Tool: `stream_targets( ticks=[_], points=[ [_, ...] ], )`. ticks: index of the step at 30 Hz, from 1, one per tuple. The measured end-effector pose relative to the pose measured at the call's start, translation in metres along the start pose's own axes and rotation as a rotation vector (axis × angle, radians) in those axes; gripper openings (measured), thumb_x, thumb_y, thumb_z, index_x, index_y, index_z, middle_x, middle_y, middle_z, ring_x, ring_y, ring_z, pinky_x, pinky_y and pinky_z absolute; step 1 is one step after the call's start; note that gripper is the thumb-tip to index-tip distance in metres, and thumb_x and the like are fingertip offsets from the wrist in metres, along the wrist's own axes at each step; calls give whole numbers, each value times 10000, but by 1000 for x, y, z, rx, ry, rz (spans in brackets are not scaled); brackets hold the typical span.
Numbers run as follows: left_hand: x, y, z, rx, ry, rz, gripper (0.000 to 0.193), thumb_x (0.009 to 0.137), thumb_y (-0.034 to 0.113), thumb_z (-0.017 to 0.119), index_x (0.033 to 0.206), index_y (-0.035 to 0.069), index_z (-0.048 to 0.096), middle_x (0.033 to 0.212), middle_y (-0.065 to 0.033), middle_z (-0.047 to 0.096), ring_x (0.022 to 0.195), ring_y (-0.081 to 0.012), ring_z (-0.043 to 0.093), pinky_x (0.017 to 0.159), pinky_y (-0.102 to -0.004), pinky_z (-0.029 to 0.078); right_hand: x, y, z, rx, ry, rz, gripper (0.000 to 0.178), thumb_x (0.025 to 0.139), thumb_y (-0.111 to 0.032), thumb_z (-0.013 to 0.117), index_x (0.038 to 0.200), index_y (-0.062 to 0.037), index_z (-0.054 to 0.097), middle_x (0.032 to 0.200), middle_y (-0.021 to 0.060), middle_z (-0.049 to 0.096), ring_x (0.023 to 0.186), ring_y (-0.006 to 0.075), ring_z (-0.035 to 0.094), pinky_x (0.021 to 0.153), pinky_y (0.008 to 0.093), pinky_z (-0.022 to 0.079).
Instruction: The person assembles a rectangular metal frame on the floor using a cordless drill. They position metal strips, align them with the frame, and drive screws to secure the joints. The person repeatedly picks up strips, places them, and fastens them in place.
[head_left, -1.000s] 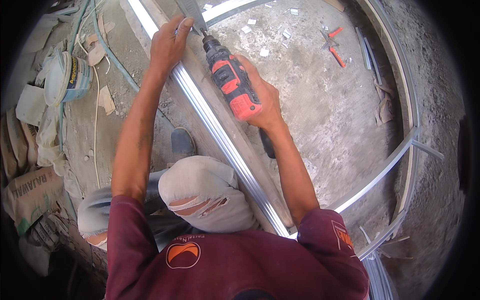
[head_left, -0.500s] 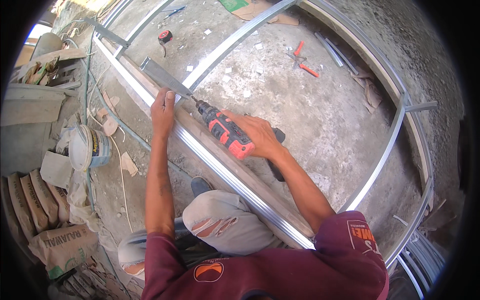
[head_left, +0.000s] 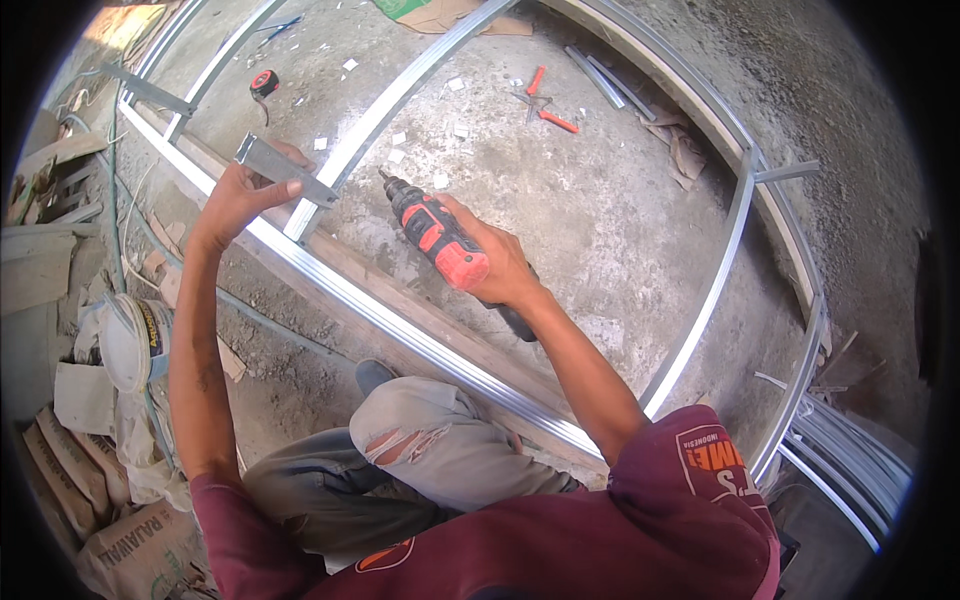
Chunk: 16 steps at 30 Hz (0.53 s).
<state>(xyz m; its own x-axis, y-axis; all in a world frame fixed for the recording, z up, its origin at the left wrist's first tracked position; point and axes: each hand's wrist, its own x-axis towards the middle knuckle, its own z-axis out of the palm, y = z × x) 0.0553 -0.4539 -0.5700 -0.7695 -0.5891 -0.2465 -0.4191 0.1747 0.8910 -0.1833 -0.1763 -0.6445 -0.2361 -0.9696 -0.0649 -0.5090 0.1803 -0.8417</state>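
My left hand (head_left: 240, 200) grips a short metal channel piece (head_left: 275, 165), thumb on one side and fingers on the other. The piece lies over the near end of a silvery cross bar (head_left: 385, 95), close to the frame's long near rail (head_left: 440, 345); I cannot tell whether it touches the bar. My right hand (head_left: 505, 265) is wrapped round a red and black cordless drill (head_left: 435, 235). The drill's bit points up and left, apart from the metal piece, over the concrete floor inside the frame.
On the floor inside the frame lie a tape measure (head_left: 264, 84), red-handled snips (head_left: 556, 121), loose metal strips (head_left: 595, 78) and small white scraps. At left stand a bucket (head_left: 130, 345) and paper sacks (head_left: 140, 550). Metal lengths (head_left: 850, 450) are bundled at right.
My left hand has shifted along the metal piece toward its outer end and now wraps it. The drill has drawn back, its bit now away from the piece. The view has shifted.
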Motion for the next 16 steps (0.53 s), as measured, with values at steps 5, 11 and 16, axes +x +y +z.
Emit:
stream_targets(
  ticks=[5,11,16],
  points=[
    [-4,13,5,36,-30,-39,440,880,245,800,1224,24,638,1156,-71,685,1063,-172,639,939,-334,518,-1,-41,-16,-79,-61,162,866,799,-232,749,1575,-241,362,1307,204,663,1158,425,651,986,448,513],
    [-22,-5,-23,252,-119,-102,504,953,207,699,1430,112,565,1330,-128,657,1184,-272,645,1038,-414,490,-28,-104,-58,-117,-61,249,900,789,-250,760,1585,-235,340,1335,178,657,1164,408,654,985,457,517],
    [-93,34,-57,255,8,-240,566,913,279,734,1424,97,571,1355,-222,632,1197,-353,648,1032,-422,491,-67,-168,-112,-87,-77,424,876,817,-251,757,1586,-234,339,1394,173,623,1236,391,623,1037,443,494]
  ],
)
